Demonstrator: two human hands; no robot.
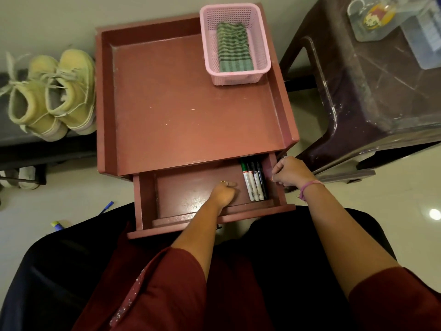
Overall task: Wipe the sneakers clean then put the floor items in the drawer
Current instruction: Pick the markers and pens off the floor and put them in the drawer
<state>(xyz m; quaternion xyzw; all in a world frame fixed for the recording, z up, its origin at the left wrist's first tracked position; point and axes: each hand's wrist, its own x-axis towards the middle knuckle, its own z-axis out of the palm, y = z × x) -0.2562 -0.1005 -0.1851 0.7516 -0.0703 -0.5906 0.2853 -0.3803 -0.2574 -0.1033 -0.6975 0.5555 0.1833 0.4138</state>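
My left hand (223, 193) sits curled inside the open drawer (191, 219), my right hand (290, 173) seemingly pinching its side wall, so shutting it could trap fingers.

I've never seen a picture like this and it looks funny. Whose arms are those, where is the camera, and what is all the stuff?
The camera sits on a person's head, looking down, so you see their own arms. The left hand reaches into an open drawer, fingers curled. The right hand rests at the drawer's side, beside some markers lying inside. I can't tell whether either hand holds anything. On the red table stands a pink basket with a green cloth. Yellow sneakers stand to the left. A blue pen lies on the floor.
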